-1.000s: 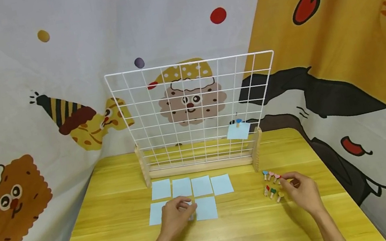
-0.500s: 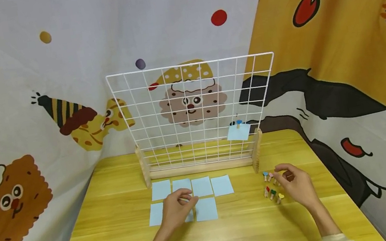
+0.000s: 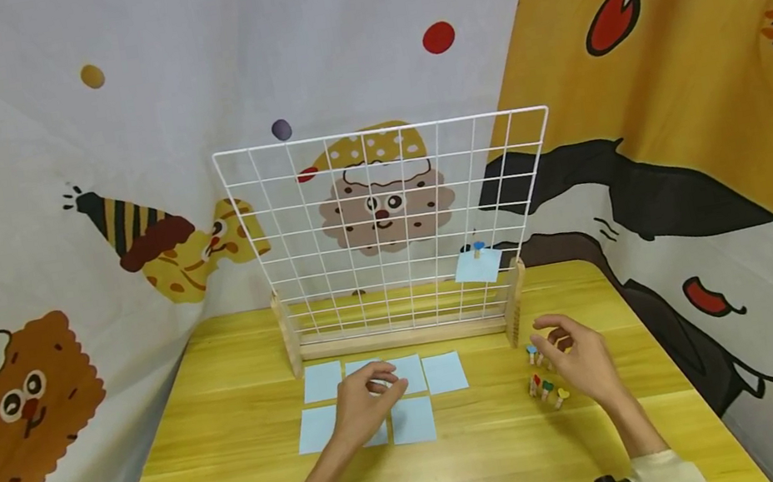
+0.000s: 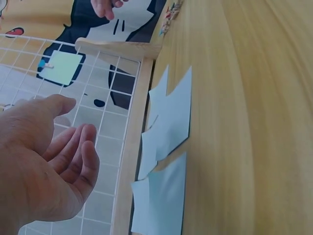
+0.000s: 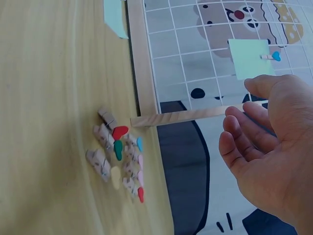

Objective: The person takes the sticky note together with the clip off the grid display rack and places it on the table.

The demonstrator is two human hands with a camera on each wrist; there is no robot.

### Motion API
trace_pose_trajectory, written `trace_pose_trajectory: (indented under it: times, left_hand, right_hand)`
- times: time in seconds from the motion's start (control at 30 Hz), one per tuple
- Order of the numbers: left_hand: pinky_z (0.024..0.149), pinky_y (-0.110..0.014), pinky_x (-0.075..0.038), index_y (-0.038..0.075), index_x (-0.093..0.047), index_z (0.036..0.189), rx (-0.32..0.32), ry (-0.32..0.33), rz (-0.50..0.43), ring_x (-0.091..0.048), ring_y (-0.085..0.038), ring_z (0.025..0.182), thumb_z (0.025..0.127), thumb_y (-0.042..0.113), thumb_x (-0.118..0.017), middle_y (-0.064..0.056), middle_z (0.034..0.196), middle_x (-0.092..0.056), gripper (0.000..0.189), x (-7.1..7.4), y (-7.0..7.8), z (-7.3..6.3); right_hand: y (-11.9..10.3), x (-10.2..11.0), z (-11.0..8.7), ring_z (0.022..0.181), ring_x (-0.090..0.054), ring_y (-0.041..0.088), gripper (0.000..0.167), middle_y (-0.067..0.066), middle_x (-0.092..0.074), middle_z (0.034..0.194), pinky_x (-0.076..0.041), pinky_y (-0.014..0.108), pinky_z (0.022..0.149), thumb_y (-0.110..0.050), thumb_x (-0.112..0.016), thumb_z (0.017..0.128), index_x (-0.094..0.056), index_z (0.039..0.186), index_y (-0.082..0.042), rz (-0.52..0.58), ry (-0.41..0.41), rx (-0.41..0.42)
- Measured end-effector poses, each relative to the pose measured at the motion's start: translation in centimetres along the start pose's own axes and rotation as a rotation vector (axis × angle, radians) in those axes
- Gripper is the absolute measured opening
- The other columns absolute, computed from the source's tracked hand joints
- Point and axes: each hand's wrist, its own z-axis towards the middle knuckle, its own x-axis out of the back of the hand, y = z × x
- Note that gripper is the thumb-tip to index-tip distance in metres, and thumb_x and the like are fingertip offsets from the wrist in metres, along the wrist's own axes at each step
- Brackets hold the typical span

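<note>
My left hand (image 3: 364, 404) hovers over the rows of light blue paper squares (image 3: 412, 420), hiding parts of some of them. Its fingers are loosely bent, and in the left wrist view nothing lies between thumb and fingers. Above the small wooden clips with coloured hearts (image 3: 546, 388) is my right hand (image 3: 578, 358), also holding nothing, its fingers relaxed. Those clips stand in two groups, as the right wrist view shows, with red, green, yellow, pink and blue hearts. One blue paper square (image 3: 477, 266) hangs on the white wire grid (image 3: 370, 193), pinned by a blue heart clip (image 3: 479, 247).
The grid stands upright in a wooden base (image 3: 402, 339) toward the back of the wooden table (image 3: 469, 472). Behind it hangs a printed cloth (image 3: 175, 55) with cartoon figures. Bare tabletop lies between the paper squares and the clips.
My right hand has moved left and away from me, over the far clips. My left hand has shifted slightly right and forward above the paper squares. The grid and its hanging square stay put.
</note>
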Motion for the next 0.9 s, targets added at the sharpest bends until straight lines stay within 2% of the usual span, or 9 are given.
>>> trace_pose_trajectory:
  times: [0.13,0.4,0.57,0.9]
  left_hand:
    - [0.075,-0.023,-0.064,0.013,-0.083,0.118,-0.031,-0.009,0.011,-0.081,-0.019,0.086,0.097,0.023,-0.091,-0.007,0.104,-0.087,0.025,-0.3,0.1,0.5]
    - [0.072,-0.024,-0.064,0.009,-0.082,0.126,-0.056,-0.032,0.012,-0.082,-0.026,0.092,0.1,0.026,-0.088,-0.011,0.112,-0.087,0.031,-0.8,0.8,1.2]
    - [0.071,-0.023,-0.064,0.012,-0.082,0.127,-0.071,-0.043,-0.013,-0.083,-0.03,0.096,0.101,0.026,-0.088,-0.015,0.116,-0.087,0.031,-1.2,1.6,1.7]
    - [0.071,-0.024,-0.064,0.013,-0.08,0.131,-0.101,-0.069,0.0,-0.083,-0.028,0.1,0.102,0.029,-0.085,-0.013,0.122,-0.086,0.033,-2.0,2.4,2.8]
  right_hand:
    - [-0.4,-0.2,0.5,0.078,-0.068,0.008,0.023,0.008,-0.077,0.096,-0.055,0.021,0.067,-0.015,-0.083,0.104,-0.08,0.127,-0.014,0.001,-0.003,0.024]
    - [-1.5,-0.7,1.9,0.077,-0.068,0.01,0.026,0.011,-0.078,0.095,-0.055,0.019,0.067,-0.013,-0.083,0.103,-0.079,0.129,-0.008,0.009,0.008,0.074]
    - [-2.3,-0.7,2.7,0.078,-0.069,0.013,0.027,0.01,-0.079,0.097,-0.056,0.02,0.067,-0.013,-0.083,0.103,-0.079,0.13,-0.009,0.026,0.016,0.082]
    - [-3.2,-0.9,4.0,0.079,-0.067,0.004,0.027,0.012,-0.079,0.096,-0.055,0.017,0.07,-0.009,-0.083,0.102,-0.079,0.129,-0.003,0.031,0.065,0.129]
